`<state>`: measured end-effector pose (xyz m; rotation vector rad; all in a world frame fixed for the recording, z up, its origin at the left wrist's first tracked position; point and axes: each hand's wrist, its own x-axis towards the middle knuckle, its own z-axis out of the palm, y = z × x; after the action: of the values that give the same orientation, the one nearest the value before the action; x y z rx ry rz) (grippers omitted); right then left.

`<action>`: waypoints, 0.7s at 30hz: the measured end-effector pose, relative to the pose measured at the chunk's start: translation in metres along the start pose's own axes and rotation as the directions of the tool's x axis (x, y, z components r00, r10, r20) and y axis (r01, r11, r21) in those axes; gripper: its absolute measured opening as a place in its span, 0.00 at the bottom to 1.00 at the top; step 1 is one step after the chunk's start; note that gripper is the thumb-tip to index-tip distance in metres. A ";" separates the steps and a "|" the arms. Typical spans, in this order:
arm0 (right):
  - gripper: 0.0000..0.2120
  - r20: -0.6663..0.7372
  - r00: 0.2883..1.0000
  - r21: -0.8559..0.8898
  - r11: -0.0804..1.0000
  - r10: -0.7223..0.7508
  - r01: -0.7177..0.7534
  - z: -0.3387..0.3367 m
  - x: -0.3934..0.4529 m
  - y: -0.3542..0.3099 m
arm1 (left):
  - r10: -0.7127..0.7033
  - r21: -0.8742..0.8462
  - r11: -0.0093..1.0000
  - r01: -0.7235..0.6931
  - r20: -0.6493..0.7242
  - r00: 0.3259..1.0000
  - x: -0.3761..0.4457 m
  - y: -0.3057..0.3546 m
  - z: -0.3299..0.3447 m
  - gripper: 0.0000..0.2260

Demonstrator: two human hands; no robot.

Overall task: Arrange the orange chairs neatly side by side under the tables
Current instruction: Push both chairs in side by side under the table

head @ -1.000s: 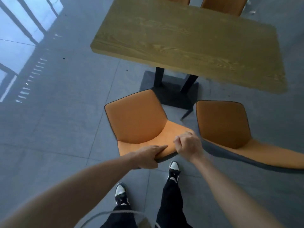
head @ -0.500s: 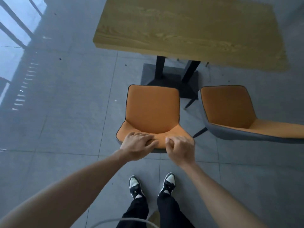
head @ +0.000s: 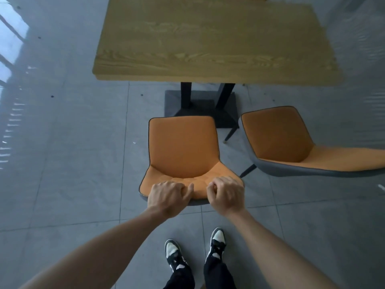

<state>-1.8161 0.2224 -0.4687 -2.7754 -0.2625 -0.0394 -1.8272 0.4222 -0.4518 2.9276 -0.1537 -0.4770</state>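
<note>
An orange chair (head: 183, 149) with a grey shell stands just in front of me, its seat facing the wooden table (head: 212, 40). My left hand (head: 168, 197) and my right hand (head: 226, 195) both grip the top edge of its backrest, side by side. A second orange chair (head: 279, 140) stands to the right, turned at an angle, its backrest reaching toward the right frame edge. Both chairs sit short of the table's near edge.
The table rests on black posts and a dark square base (head: 200, 107) between the chairs. Grey floor tiles surround everything; bright window reflections lie at the far left (head: 12, 38). My feet in black-and-white shoes (head: 195, 251) stand behind the chair.
The chair I hold has swung from an angled position to face the table squarely and moved closer to it. My hands have spread apart on the backrest.
</note>
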 end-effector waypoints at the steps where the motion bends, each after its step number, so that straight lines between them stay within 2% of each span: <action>1: 0.12 0.004 1.000 -0.011 1.000 0.011 -0.011 0.001 0.008 0.001 | 0.004 -0.001 1.000 -0.004 -0.008 1.000 0.008 -0.002 -0.003 0.32; 5: 0.14 0.036 0.998 -0.035 0.998 0.051 -0.050 0.001 0.033 -0.004 | -0.007 0.006 1.000 0.007 -0.029 1.000 0.032 -0.012 -0.007 0.32; 7: 0.15 0.123 0.990 -0.034 0.998 0.061 -0.057 -0.002 0.037 -0.005 | -0.014 0.007 1.000 0.015 -0.042 0.999 0.035 -0.016 -0.005 0.31; 10: 0.20 0.257 0.966 0.116 0.992 0.015 -0.046 -0.018 0.030 0.005 | -0.013 -0.004 1.000 0.013 -0.050 0.999 0.033 -0.014 -0.004 0.31; 12: 0.20 0.282 0.959 0.197 0.977 0.021 -0.079 -0.036 0.022 0.022 | -0.014 -0.014 1.000 0.013 -0.037 0.999 0.034 -0.011 -0.006 0.31; 15: 0.23 0.299 0.947 0.141 0.976 0.117 -0.165 -0.061 0.014 0.063 | -0.007 -0.045 0.999 0.006 -0.016 1.000 0.038 -0.001 -0.006 0.28; 18: 0.32 0.294 0.935 0.028 0.976 0.197 -0.214 -0.085 0.012 0.112 | 0.120 -0.108 0.987 -0.116 0.034 0.992 0.043 0.035 -0.009 0.28; 21: 0.28 0.259 0.936 -0.076 0.971 0.238 -0.226 -0.113 0.018 0.173 | 0.214 -0.138 0.969 -0.203 0.072 0.974 0.050 0.089 -0.014 0.28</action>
<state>-1.7658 0.0268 -0.4214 -2.8326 0.0036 0.3951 -1.7821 0.3307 -0.4375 2.7257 -0.4212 -0.5573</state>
